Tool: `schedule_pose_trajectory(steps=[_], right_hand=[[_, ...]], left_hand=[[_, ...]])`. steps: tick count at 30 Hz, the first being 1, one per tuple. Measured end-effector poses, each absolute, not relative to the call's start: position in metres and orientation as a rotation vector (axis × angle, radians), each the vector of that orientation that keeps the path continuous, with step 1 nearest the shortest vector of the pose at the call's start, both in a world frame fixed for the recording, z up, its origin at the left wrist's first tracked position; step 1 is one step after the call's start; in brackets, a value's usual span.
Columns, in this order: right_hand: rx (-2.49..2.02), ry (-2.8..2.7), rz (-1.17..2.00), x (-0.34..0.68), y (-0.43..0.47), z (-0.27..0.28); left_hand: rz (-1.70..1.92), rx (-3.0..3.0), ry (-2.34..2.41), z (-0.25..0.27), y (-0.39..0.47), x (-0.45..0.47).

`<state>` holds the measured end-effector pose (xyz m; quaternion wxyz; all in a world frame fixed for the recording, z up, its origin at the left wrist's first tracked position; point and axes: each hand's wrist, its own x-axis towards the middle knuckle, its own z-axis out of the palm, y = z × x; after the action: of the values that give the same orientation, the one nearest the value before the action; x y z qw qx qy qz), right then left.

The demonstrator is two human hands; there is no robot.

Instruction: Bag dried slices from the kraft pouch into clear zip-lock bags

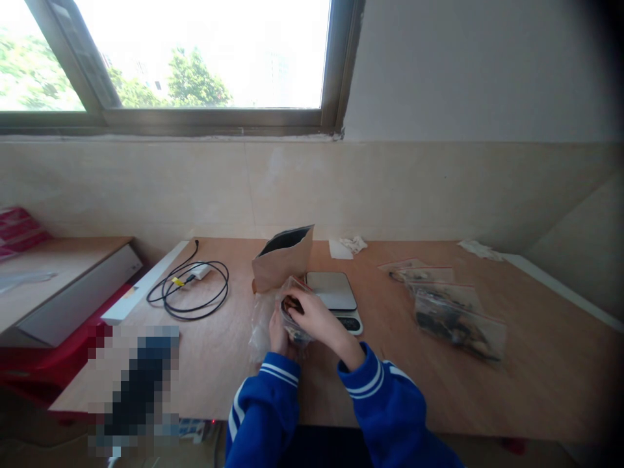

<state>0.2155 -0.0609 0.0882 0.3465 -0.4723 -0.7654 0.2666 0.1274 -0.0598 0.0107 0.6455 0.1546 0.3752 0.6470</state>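
A clear plastic bag [295, 283] with dark brown pieces inside stands in front of me at the table's middle. My left hand [278, 335] is closed around its left side and holds it up. Over the bag's mouth bends my right hand [312, 315], its fingers drawn together inside; what they pinch is hidden. Just behind is an open brown paper pouch [285, 263], upright with a dark lining. A white kitchen scale [332, 290] lies right of the bag, partly covered by my right hand and wrist. Crumpled clear plastic [261, 330] rests beside my left hand.
Several filled zip bags [455, 325] lie on the right of the wooden table [390, 390]. A coiled black cable [195, 305] is at left, near a blurred dark object [139, 383]. White paper and a crumpled tissue [355, 244] lie at the back, below the window.
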Motion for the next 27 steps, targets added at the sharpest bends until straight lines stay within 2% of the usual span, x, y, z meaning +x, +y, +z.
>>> schedule_pose_trajectory(steps=[7,14,20,27], right_hand=[[-1.139,-1.748,0.797,0.219,-0.065,0.089],[-1.084,-1.883,0.787,0.222,-0.069,0.092],[-1.087,-2.072,0.91,0.231,-0.076,0.095],[-1.001,-1.931,1.07,0.237,-0.068,0.086]], left_hand=[[1.438,0.237,0.83,0.012,-0.055,0.13],[1.381,0.155,0.762,0.014,-0.057,0.126],[1.316,0.206,0.714,0.009,-0.061,0.12],[1.35,0.161,0.684,0.008,-0.057,0.123]])
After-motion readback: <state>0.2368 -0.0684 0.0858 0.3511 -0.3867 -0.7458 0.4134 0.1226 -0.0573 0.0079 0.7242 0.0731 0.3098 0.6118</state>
